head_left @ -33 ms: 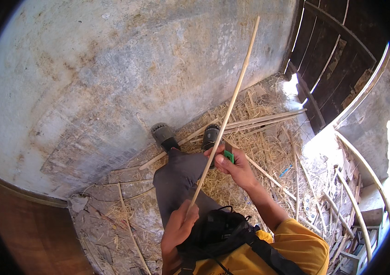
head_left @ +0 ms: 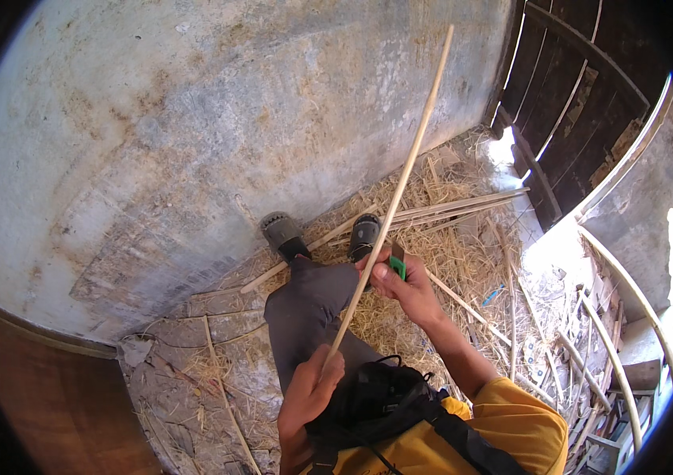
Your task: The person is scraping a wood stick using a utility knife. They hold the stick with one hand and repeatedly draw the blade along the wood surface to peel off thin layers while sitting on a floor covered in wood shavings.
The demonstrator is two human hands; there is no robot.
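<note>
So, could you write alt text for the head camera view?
The left hand grips a long, thin stick, and the right hand holds a green-handled knife close beside it. Straw litters the floor beside a stained wall.

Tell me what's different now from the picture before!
The far end of the stick swung slightly right, and the knife in the right hand shifted a little right too. Nothing was grabbed or let go. The left hand still holds the near end, and the shoes stayed put.

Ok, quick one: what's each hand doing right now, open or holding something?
Left hand: closed around the lower end of a pale stick.
Right hand: closed, holding a green-handled knife.
</note>
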